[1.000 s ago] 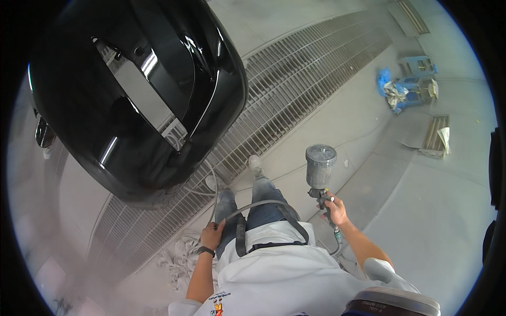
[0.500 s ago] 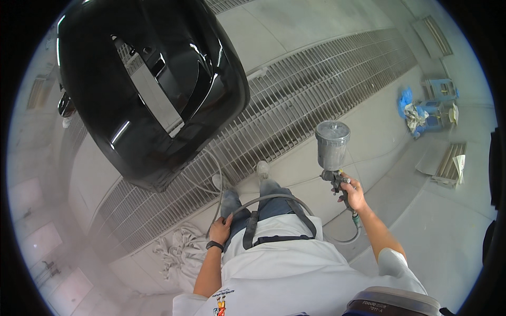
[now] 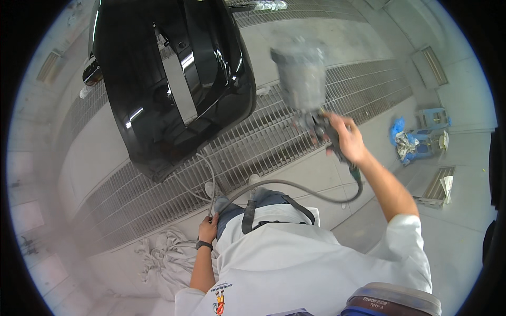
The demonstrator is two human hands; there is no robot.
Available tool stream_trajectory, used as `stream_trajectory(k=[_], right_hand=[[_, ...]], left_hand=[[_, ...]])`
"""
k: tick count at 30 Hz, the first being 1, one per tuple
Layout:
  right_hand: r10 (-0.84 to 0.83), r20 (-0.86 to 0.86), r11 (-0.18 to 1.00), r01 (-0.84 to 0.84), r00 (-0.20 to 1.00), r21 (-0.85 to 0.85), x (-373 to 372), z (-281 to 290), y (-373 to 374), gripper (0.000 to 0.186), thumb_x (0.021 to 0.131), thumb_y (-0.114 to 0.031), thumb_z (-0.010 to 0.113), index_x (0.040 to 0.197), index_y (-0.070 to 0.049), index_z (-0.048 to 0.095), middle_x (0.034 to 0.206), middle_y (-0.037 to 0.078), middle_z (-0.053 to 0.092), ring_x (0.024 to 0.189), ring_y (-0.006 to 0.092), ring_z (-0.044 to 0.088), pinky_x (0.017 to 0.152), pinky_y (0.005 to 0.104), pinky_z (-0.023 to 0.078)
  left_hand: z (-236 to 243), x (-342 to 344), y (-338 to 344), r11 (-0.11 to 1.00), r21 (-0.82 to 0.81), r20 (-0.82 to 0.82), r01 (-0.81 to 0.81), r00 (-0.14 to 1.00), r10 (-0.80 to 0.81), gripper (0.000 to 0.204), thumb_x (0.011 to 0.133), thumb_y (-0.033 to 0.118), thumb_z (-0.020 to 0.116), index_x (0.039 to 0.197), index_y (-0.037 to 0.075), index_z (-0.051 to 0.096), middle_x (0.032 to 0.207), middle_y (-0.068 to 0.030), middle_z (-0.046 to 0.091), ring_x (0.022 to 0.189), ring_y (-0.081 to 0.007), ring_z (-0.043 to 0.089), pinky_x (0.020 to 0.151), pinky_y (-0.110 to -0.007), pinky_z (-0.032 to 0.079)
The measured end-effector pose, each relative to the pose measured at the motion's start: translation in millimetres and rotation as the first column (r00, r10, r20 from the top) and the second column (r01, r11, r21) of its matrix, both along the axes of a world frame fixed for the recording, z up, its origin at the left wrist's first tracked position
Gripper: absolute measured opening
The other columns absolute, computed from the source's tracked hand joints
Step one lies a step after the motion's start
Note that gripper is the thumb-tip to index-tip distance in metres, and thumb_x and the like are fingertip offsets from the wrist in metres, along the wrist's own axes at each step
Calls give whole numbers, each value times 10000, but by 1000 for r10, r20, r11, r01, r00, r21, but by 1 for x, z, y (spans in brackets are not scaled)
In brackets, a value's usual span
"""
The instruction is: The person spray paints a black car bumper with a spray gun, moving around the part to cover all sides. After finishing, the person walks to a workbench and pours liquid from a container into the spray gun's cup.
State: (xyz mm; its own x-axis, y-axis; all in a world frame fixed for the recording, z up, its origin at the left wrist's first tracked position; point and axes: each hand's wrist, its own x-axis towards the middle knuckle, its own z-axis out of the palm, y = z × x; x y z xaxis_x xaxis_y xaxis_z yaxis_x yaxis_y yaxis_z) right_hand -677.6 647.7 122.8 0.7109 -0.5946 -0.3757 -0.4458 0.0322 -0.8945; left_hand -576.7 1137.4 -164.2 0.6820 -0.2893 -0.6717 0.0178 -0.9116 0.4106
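Observation:
My right hand (image 3: 345,139) is closed round the handle of a spray gun (image 3: 314,126), held up to the right of a glossy black car bumper (image 3: 142,89). On top of the gun stands its grey paint cup (image 3: 300,76), smeared by motion. A grey air hose (image 3: 311,195) runs from the bottom of the grip, across in front of my legs, to my left hand (image 3: 208,227). That hand is low at my left thigh, its fingers wrapped round the hose. Beyond it the hose loops down toward the floor beneath the bumper.
Metal floor grating (image 3: 363,89) runs under the bumper and past my feet. Crumpled grey cloth (image 3: 168,258) lies on the floor at the left. At the right are a blue stand (image 3: 435,117) with blue and foil-like wrapping (image 3: 406,142), and a wall vent (image 3: 440,187).
My right hand has lifted the spray gun up and slightly left, closer to the bumper. The hose now stretches farther right. My left hand still grips it; the view has shifted a little.

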Motion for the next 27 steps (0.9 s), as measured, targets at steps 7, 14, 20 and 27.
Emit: stream_trajectory(k=[7,14,20,27], right_hand=[[53,-38,936,-62,998,-347,141,45,-42,619,1013,-537,461,1197,18,663,735,97,652,595,120,620,463,275,503],[-79,476,926,242,876,-290,184,55,-50,570,1016,-490,454,1084,30,678,950,139,731,795,159,700,528,305,557],[-98,75,926,119,992,-359,114,12,-22,652,997,-556,487,1067,67,669,634,61,620,522,127,576,488,298,523],[-75,-220,997,66,973,-48,-60,-63,20,660,1011,-524,502,1281,66,617,1046,171,644,658,157,621,531,282,554]], left_hand=[[7,-13,4,994,-50,49,-98,994,100,679,949,644,518,1014,-6,702,954,-277,706,966,-440,676,846,-488,516],[-2,-17,22,985,-31,26,-171,985,172,666,978,622,481,1007,-5,704,952,-263,710,962,-432,681,838,-477,518],[0,-11,26,998,15,27,-55,998,54,656,953,627,525,995,-1,706,965,-259,714,966,-425,683,840,-469,521],[9,-13,23,999,30,-28,12,1000,-12,653,885,650,615,995,12,702,981,-269,711,990,-425,681,862,-465,521]])
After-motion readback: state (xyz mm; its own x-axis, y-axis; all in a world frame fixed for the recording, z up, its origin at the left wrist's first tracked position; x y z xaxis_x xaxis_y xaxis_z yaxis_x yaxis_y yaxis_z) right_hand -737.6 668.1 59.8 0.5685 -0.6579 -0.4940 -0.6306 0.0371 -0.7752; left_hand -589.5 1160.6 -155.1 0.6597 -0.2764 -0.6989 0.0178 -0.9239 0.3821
